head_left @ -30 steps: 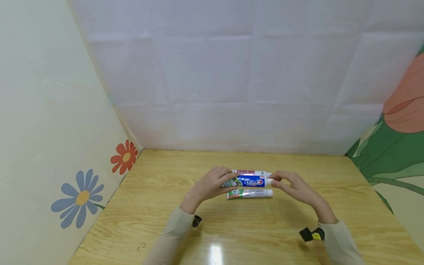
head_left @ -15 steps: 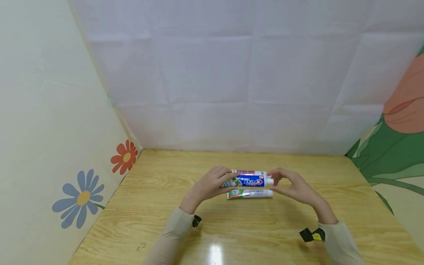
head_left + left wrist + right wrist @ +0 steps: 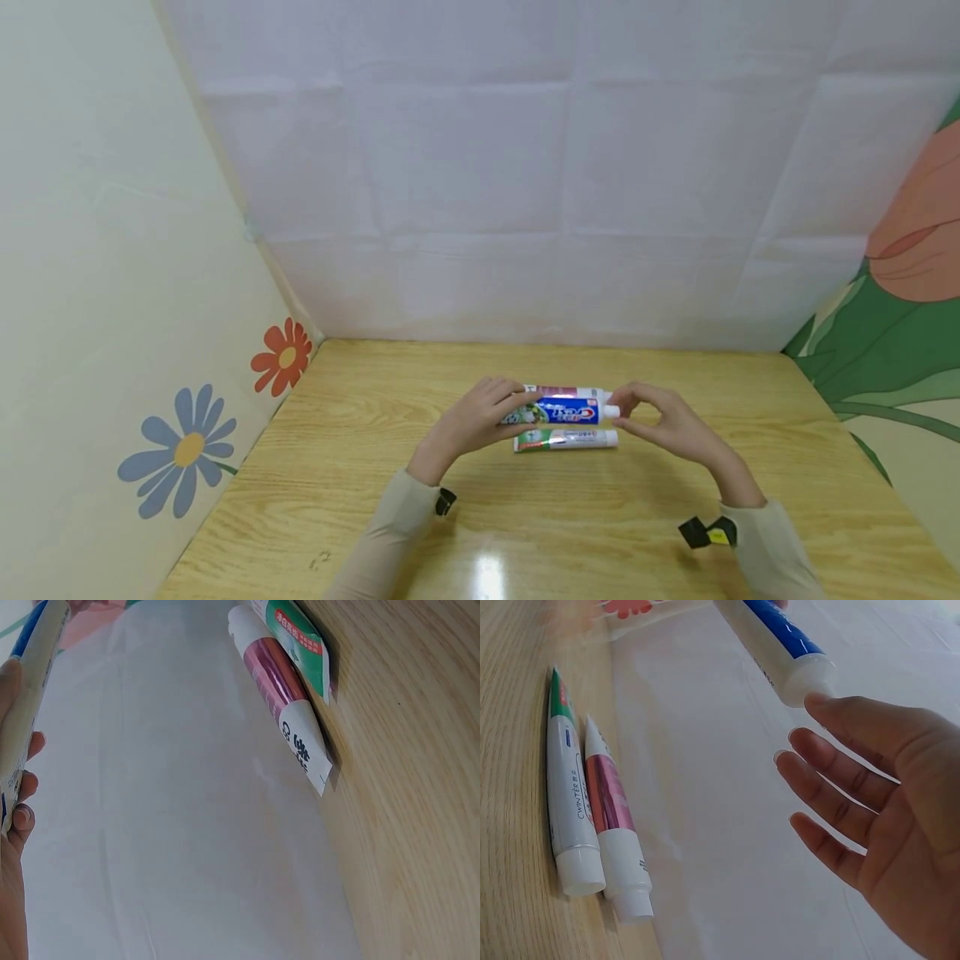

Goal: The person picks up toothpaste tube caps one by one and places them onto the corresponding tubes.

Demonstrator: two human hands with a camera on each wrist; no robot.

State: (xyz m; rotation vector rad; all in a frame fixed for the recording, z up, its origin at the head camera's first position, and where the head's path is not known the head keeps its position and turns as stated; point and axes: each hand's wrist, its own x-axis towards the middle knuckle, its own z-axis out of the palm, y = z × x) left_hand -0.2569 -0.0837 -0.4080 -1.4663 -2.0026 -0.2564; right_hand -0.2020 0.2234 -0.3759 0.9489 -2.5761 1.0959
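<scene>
My left hand (image 3: 480, 410) grips a blue and white toothpaste tube (image 3: 567, 410) by its body, holding it sideways above the table with its cap end to the right. At that end my right hand (image 3: 670, 423) has thumb and index finger around the white cap (image 3: 612, 412). The right wrist view shows the thumb (image 3: 840, 712) against the cap, the index finger mostly hidden and the other fingers loosely bent. Two more toothpaste tubes lie on the table below: a green and white one (image 3: 571, 780) and a pink and white one (image 3: 613, 802).
The wooden table (image 3: 420, 367) meets a white cloth backdrop (image 3: 465, 208) at its far edge. A wall with painted flowers (image 3: 187, 448) stands on the left, and one with painted leaves (image 3: 885, 342) on the right.
The right thumb and index finger spread off the cap half a second ago and have now closed in on it again. My left hand and the tube stay nearly still.
</scene>
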